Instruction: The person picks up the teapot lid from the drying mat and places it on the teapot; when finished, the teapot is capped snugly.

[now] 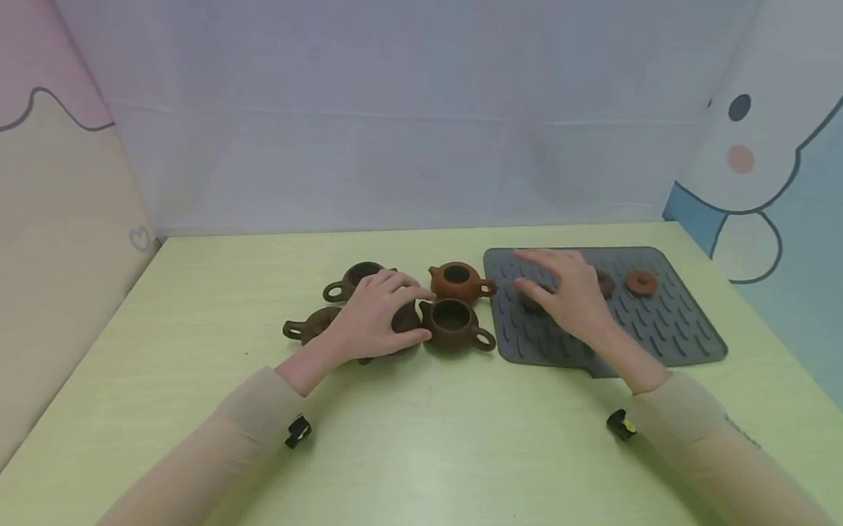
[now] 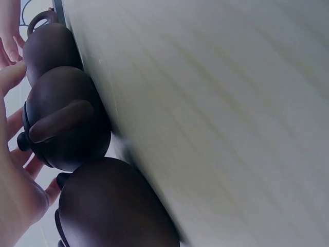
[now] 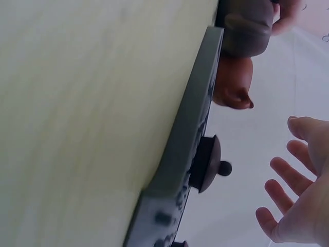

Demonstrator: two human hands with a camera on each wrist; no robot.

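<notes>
While the right hand (image 1: 574, 291) hangs with its thumb and fingers spread, holding nothing, a dark lid (image 3: 206, 165) sits on the grey mat (image 1: 668, 329) just below it, knob upward; being round, it has no long axis. That hand is the nearer one. The left hand (image 1: 376, 313) arches over a dark lidded teapot (image 2: 85, 128), thumb and fingers parted; whether they touch it, I cannot tell.

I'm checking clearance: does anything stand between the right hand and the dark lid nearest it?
Nothing visible does: in the right wrist view, open space separates the right hand from the lid on the mat.
</notes>
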